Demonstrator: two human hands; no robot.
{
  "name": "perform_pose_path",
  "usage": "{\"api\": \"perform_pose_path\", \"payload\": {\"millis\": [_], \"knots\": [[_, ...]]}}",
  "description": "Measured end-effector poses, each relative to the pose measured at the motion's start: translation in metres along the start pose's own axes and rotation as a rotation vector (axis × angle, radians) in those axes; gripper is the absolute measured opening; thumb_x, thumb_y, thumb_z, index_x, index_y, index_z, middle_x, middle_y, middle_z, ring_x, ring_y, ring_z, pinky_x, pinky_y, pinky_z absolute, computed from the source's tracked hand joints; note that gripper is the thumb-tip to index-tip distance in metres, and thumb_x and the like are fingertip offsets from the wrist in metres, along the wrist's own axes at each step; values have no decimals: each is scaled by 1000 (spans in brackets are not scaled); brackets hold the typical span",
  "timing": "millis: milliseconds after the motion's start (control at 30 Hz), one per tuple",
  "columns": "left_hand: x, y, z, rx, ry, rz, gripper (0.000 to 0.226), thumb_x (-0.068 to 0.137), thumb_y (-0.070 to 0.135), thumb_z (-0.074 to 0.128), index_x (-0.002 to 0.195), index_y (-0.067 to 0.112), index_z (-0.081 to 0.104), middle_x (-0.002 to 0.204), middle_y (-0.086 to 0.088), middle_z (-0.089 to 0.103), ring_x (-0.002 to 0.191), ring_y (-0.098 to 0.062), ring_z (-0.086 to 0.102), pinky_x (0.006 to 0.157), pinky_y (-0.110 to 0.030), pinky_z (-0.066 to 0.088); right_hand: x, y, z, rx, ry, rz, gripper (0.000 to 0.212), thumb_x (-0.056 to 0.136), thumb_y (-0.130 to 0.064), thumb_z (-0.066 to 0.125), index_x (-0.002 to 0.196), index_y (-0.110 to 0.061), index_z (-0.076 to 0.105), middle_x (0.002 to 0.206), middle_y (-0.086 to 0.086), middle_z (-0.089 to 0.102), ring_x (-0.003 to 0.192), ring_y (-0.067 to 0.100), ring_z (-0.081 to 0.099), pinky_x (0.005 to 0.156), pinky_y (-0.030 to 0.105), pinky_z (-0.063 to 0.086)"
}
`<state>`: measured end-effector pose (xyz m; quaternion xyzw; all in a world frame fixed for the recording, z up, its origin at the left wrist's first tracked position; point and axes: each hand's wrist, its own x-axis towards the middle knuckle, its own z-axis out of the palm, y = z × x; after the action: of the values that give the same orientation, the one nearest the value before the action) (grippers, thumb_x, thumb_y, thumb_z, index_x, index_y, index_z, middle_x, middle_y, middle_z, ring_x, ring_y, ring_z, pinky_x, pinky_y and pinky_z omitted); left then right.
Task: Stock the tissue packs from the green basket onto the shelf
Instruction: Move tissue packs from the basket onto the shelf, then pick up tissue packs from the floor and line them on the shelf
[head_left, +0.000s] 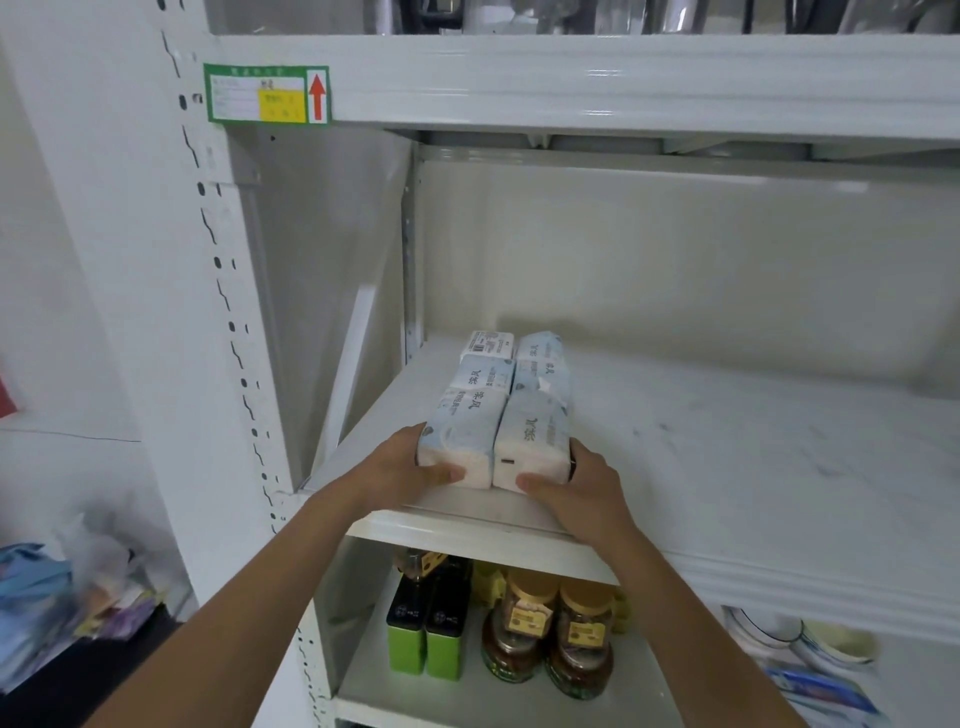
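Several pale blue and white tissue packs stand in two rows on the left part of the white shelf (727, 467). My left hand (410, 467) grips the front left tissue pack (462, 436), thumb across its white end. My right hand (576, 493) holds the front right tissue pack (535, 441) from its right side, thumb on its front face. Both packs rest on the shelf near its front edge. More packs (540, 364) line up behind them. The green basket is out of view.
The shelf's right part is bare. A white upright post (208, 312) stands at the left, with a green label (265, 93) on the beam above. Below sit green and black tins (426, 634), brown jars (550, 629) and bowls (810, 639). Bags lie at lower left.
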<state>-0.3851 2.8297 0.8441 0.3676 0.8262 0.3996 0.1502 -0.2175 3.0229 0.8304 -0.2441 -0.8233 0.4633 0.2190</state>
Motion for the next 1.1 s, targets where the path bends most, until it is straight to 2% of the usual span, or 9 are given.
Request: {"api": "perform_pose_path", "payload": {"millis": [167,333,400,500,600,733,833,933,1100], "knots": [[-5,2,5,-19,30,-44,53,88,40,80,134,24,60,126,5,67,118,-21,63,104,-36,51,-4,0,6,-95,52,-5,68,82,-43,83,140,-20,57,133,1,69,119,24,65,91,31,54],[-31,0,27,136,206,-77,101,90,49,75,162,6,18,155,-12,39,139,-30,44,112,-39,41,-29,5,19,-456,257,-104,81,86,-63,67,144,-11,45,140,6,57,130,30,49,104,46,50],[-47,-7,42,163,271,-35,99,96,48,67,164,6,8,161,-13,32,144,-30,38,120,-44,38,-43,9,25,-567,343,-147,87,91,-63,61,153,-6,37,148,10,52,136,31,47,112,46,45],[-74,-18,61,232,374,74,88,103,45,57,166,9,7,169,-10,21,154,-27,27,127,-43,28,-79,29,43,-530,452,-325,70,98,-50,57,151,-5,44,145,13,54,133,32,49,114,49,42],[-101,-40,75,264,435,251,78,98,27,67,163,11,26,166,-6,28,146,-26,41,121,-42,39,-117,73,69,-458,491,-513,57,95,-36,64,143,-7,57,138,12,56,128,35,51,113,46,39],[-137,-86,95,325,460,357,67,91,25,68,154,13,44,152,-8,46,138,-27,50,113,-42,47,-155,121,101,-410,296,-427,53,95,-48,62,138,-17,57,137,5,55,127,31,52,114,22,25],[-160,-121,118,511,235,240,74,95,42,59,159,11,38,162,-11,38,147,-30,40,119,-42,39,-177,160,118,-493,55,-325,66,97,-62,53,146,-18,53,146,6,53,135,30,49,113,39,38],[-186,-158,151,617,19,49,78,98,52,52,163,14,30,171,-11,24,156,-31,26,125,-43,28,-199,202,128,-583,-173,-202,79,96,-73,39,153,-18,47,155,8,49,145,33,41,118,51,37],[-238,-213,220,657,-269,-209,83,100,52,51,167,21,12,176,-6,6,162,-29,5,130,-47,14,-253,268,143,-504,-416,17,66,98,-57,57,153,-22,49,160,5,46,150,26,38,124,43,30]]}}
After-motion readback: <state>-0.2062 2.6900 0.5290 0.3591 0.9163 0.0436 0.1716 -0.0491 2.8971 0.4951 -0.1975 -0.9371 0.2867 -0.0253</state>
